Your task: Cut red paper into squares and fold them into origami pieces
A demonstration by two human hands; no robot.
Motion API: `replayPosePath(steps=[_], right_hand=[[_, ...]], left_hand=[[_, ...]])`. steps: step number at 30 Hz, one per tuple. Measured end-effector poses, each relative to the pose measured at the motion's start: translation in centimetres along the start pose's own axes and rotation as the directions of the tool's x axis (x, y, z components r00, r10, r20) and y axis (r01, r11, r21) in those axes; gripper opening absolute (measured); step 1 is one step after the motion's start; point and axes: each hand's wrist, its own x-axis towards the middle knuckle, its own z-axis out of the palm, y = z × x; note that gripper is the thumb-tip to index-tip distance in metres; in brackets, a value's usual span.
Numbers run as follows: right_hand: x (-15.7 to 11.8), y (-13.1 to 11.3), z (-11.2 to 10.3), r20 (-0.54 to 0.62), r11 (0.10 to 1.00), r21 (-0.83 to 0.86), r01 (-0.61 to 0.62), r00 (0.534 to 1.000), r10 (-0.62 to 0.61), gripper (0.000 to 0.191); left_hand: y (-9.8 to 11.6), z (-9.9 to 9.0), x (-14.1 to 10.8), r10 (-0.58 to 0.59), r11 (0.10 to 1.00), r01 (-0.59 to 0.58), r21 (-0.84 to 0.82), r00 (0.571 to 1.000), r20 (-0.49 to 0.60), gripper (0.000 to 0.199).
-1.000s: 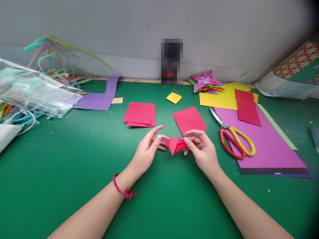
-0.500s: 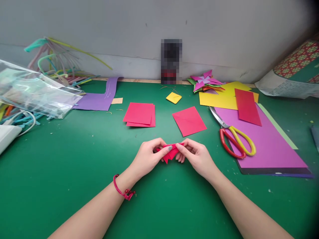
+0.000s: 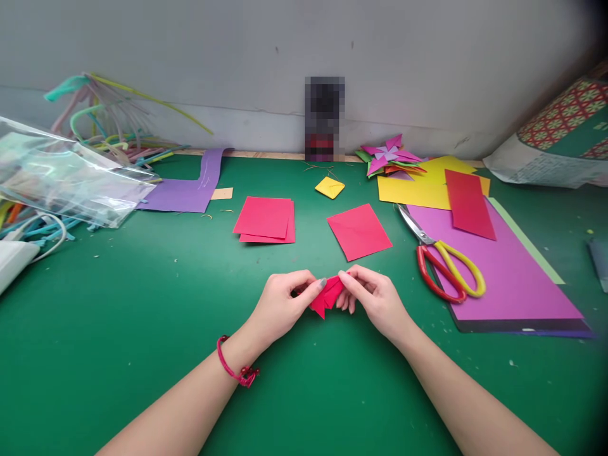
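A small piece of folded red paper (image 3: 327,297) is held just above the green table, its pointed flaps hanging downward. My left hand (image 3: 291,303) pinches its left side between thumb and fingers. At its upper right edge, my right hand (image 3: 373,297) grips it the same way, thumb on top. Parts of the paper are hidden by the fingers. Beyond my hands lie a small stack of red paper squares (image 3: 263,218) and a single red square (image 3: 360,232) with a faint crease. A small yellow folded paper (image 3: 329,187) lies farther back.
Scissors (image 3: 439,263) with red and yellow handles rest on purple sheets (image 3: 517,278) at right. Folded paper stars (image 3: 387,155) and yellow paper (image 3: 413,192) lie behind. A clear plastic bag (image 3: 76,174), pipe cleaners (image 3: 111,136) and purple paper (image 3: 175,194) occupy the left.
The folded red paper has tilted, its lower point dropping slightly and its right end rising. Both hands keep their pinch on it. The view has shifted very slightly.
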Motion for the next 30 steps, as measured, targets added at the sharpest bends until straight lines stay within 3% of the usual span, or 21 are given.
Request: replayPosePath(steps=[6, 11, 13, 17, 26, 30], right_hand=[[-0.02, -0.14, -0.02, 0.018, 1.0, 0.001, 0.009, 1.0, -0.009, 0.027], [-0.25, -0.51, 0.02, -0.027, 1.0, -0.01, 0.022, 0.999, -0.022, 0.025], [-0.24, -0.5, 0.01, -0.039, 1.0, -0.009, 0.029, 0.999, -0.029, 0.026], [-0.12, -0.26, 0.09, -0.054, 0.998, -0.024, 0.05, 0.997, -0.051, 0.025], [-0.28, -0.39, 0.27, 0.058, 0.997, -0.058, 0.049, 0.997, -0.046, 0.015], [-0.25, -0.43, 0.16, 0.001, 0.998, -0.019, 0.057, 0.998, -0.057, 0.017]], left_hand=[[0.11, 0.1, -0.25, -0.005, 0.999, 0.006, -0.046, 1.0, 0.019, 0.031], [0.63, 0.09, -0.25, 0.001, 0.992, 0.02, -0.122, 0.986, 0.166, 0.025], [0.79, 0.12, -0.26, -0.021, 0.982, 0.061, -0.179, 0.977, 0.214, 0.013], [0.57, 0.29, -0.29, -0.082, 0.942, 0.17, -0.289, 0.953, 0.293, 0.011], [0.0, 0.52, -0.07, -0.09, 0.931, 0.157, -0.329, 0.974, 0.209, 0.016], [0.35, 0.42, 0.02, -0.048, 0.914, 0.137, -0.383, 0.971, 0.232, 0.021]])
